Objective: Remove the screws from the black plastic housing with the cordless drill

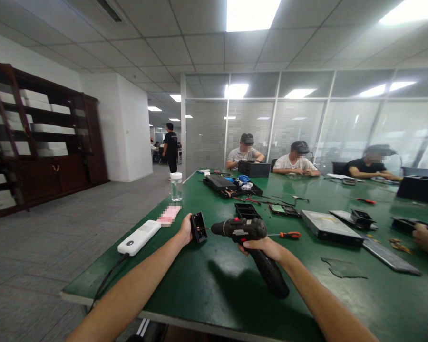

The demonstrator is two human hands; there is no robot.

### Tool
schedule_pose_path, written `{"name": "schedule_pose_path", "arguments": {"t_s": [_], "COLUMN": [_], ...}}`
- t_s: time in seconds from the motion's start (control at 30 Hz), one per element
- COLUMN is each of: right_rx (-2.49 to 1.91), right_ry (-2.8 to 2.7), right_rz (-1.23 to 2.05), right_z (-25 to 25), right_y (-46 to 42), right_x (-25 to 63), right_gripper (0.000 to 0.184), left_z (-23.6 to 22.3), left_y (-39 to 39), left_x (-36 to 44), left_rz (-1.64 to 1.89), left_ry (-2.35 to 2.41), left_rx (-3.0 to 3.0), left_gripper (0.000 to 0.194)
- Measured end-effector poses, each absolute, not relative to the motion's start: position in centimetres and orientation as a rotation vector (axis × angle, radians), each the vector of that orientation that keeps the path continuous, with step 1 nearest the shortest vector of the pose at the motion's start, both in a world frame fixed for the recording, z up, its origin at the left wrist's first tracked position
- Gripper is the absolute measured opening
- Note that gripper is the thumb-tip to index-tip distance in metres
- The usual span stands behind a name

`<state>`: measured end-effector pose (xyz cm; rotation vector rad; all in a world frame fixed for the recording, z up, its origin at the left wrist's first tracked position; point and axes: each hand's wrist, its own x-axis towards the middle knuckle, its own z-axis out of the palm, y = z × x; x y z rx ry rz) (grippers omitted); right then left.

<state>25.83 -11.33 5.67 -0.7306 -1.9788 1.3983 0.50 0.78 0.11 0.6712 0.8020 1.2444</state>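
My left hand is closed around the side of a small black open housing, held tilted up above the table with its hollow side facing right. Some copper-coloured parts show inside it. In my right hand is a black cordless drill, gripped by its handle with the index finger near the red trigger. The drill points left, and its thin bit reaches the housing's open side; whether the tip touches a screw is too small to tell. Behind the drill lies a screwdriver with an orange and black handle.
On the green table are a white power bank-like device with a cable, a clear jar, a flat metal-topped box and a glass-like shard. Another person's hand is at right. Several people sit opposite.
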Motion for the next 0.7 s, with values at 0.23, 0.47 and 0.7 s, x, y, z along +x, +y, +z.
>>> {"name": "schedule_pose_path", "arguments": {"t_s": [0.23,0.47,0.7], "right_rx": [-0.690,-0.709,-0.716], "right_ry": [-1.989,-1.955,-1.951], "right_rz": [1.389,1.402,1.419], "right_z": [5.79,5.78,5.93], "right_y": [-11.38,-11.46,-11.54], "right_x": [25.74,25.64,25.63], "right_gripper": [0.024,0.025,0.026], "left_z": [0.27,0.64,0.70], "left_y": [0.57,0.15,0.12], "left_x": [0.53,0.68,0.68], "left_rz": [1.248,1.247,1.238], "left_ry": [0.779,0.796,0.792], "left_rx": [0.680,0.651,0.657], "left_gripper": [0.029,0.028,0.028]}}
